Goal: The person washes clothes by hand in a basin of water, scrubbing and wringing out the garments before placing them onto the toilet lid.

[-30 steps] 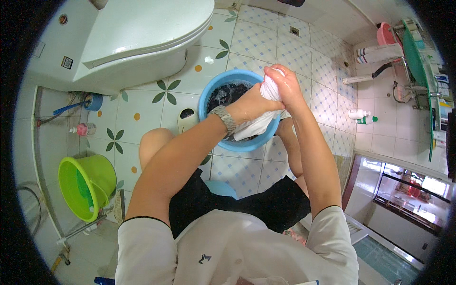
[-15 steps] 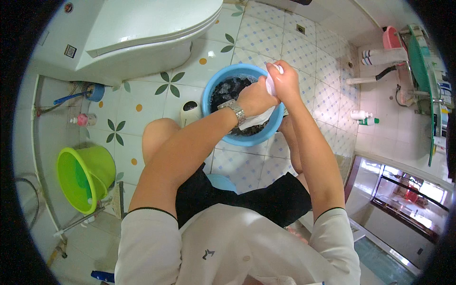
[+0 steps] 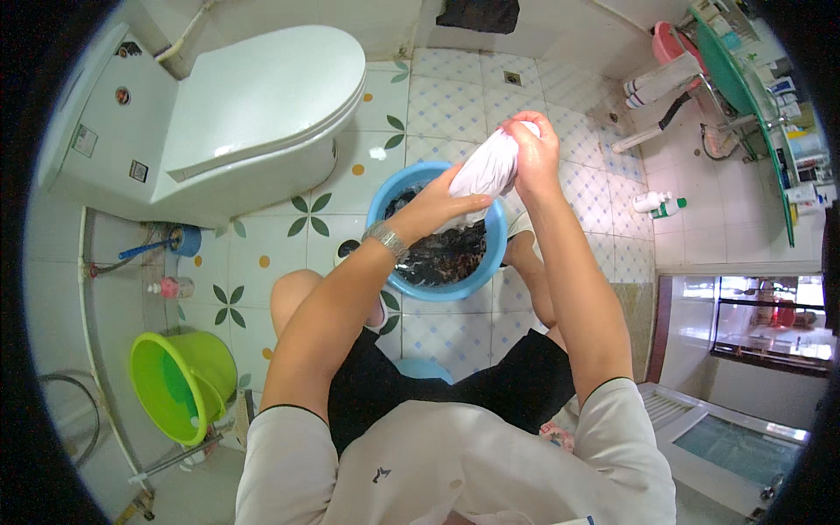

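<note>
Between my two hands I hold a bunched, wet-looking white cloth point(image 3: 486, 168) above a blue basin point(image 3: 497, 254). My left hand point(image 3: 433, 212), with a metal watch on its wrist, grips the lower left end, its thumb lying along the near side. The upper right end sits in my right hand point(image 3: 536, 157), whose fingers curl around the cloth. Dark water or dark fabric with some suds point(image 3: 446, 254) fills the basin. My left forearm passes over the basin's left rim.
A white toilet point(image 3: 262, 96) stands at the far left. To the left are a lime-green bucket point(image 3: 206, 363), a toilet brush point(image 3: 149, 245) and a pink bottle point(image 3: 175, 287). Right of the basin, white and green bottles point(image 3: 656, 204) stand by the wall below a glass shelf point(image 3: 744, 87).
The cloth was squeezed narrow between my two closed fists; now it is looser and fuller, with my hands farther apart. The view has shifted, so the basin appears lower.
</note>
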`<state>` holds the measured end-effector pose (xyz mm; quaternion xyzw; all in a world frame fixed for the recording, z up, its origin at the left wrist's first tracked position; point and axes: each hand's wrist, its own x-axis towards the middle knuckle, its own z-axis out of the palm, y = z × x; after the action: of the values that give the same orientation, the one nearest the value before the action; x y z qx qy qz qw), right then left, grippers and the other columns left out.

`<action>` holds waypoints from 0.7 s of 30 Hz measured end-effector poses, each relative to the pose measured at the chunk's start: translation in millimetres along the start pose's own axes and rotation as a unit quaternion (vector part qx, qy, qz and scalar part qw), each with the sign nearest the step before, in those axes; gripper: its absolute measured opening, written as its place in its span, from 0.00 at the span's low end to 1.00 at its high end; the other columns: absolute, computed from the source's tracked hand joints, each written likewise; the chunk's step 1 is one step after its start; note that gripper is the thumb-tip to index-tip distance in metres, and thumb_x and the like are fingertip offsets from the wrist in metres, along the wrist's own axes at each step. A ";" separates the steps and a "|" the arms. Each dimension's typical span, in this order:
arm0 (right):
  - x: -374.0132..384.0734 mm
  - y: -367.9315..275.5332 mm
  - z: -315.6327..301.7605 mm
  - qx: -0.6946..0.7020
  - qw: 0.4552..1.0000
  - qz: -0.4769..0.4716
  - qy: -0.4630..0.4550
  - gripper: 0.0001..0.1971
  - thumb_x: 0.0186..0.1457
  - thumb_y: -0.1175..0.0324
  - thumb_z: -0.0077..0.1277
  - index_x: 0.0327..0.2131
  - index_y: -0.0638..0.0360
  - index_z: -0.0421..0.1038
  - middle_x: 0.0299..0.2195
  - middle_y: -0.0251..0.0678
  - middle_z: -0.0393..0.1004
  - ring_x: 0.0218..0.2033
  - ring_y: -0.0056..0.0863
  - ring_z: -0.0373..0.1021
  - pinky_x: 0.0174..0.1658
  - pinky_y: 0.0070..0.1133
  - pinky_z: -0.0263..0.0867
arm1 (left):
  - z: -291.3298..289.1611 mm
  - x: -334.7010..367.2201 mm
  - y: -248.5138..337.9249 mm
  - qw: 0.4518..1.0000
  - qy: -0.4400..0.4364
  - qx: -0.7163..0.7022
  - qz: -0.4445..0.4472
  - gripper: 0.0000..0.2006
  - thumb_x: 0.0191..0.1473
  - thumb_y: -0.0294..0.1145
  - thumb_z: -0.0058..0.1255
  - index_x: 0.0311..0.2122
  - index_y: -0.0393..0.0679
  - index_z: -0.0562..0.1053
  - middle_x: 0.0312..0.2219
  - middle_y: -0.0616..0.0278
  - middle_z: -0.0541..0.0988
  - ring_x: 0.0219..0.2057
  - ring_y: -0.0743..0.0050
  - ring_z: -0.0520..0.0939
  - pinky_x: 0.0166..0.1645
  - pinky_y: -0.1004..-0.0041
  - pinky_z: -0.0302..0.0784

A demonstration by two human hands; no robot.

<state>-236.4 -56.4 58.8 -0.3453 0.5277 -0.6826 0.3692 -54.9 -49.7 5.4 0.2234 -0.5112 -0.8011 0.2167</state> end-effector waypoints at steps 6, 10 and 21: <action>-15.1 4.3 24.8 0.045 0.996 -0.031 0.073 0.09 0.47 0.77 0.54 0.34 0.61 0.69 0.30 0.33 0.72 0.32 0.23 0.69 0.37 0.21 0.66 | 2.4 -9.1 -2.3 0.969 0.040 -0.226 -0.094 0.39 0.59 0.70 0.29 0.64 0.48 0.61 0.58 0.62 0.70 0.58 0.62 0.71 0.61 0.49 0.62; -45.2 7.4 44.5 0.142 0.982 -0.016 0.123 0.10 0.48 0.77 0.52 0.37 0.60 0.67 0.32 0.34 0.70 0.34 0.25 0.68 0.38 0.22 0.66 | 9.8 -1.9 -5.5 0.904 0.013 -0.428 -0.019 0.37 0.61 0.67 0.30 0.60 0.46 0.65 0.56 0.59 0.72 0.57 0.58 0.72 0.61 0.50 0.63; -113.1 77.5 23.5 0.322 0.899 0.249 0.163 0.17 0.62 0.63 0.37 0.48 0.61 0.69 0.46 0.41 0.74 0.47 0.32 0.73 0.52 0.33 0.69 | 9.1 25.1 -13.2 0.873 0.318 -0.342 0.140 0.11 0.55 0.36 0.51 0.40 0.41 0.72 0.31 0.60 0.77 0.33 0.68 0.78 0.41 0.67 0.75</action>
<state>-150.0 17.7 -21.2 0.0514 0.4002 -0.7481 0.5268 -81.9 -52.5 -6.8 0.3036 -0.1344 -0.7732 0.5403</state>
